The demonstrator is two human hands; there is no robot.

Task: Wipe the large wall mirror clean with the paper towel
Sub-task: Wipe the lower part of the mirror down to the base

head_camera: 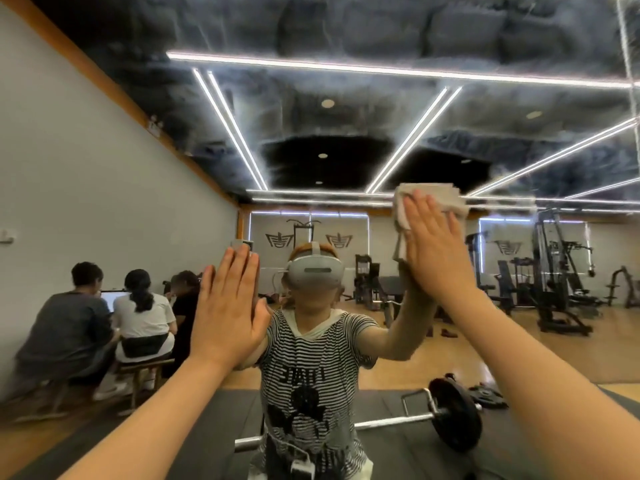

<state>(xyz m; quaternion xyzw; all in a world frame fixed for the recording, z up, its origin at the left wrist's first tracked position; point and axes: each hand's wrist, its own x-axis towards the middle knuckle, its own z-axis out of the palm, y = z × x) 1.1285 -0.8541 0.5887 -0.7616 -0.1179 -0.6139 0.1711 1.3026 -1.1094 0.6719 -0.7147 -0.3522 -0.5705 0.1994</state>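
Item, left: our left hand (227, 303), fingers straight and together, palm flat against the wall mirror (346, 140), holding nothing; we judge it a brace. Item, centre: the mirror itself, filling nearly the whole view, giving back a gym room with our own reflection in a striped shirt, a group of seated people (97, 323) to the left and a barbell (446, 414) lying on a dark mat (391, 441). Item, right: our right hand (434, 251), fingers straight and a little spread, pressing a folded paper towel (429, 202) flat to the glass at about head height, the towel's edges showing above and to the left of the fingers. Condition of work: wiping is under way. The upper part of the glass shows grey, cloudy streaks across the reflected ceiling; we judge these to be film or smears not yet cleared, though they may belong to the ceiling. We cannot tell which lower areas are already done. Much surface appears left.
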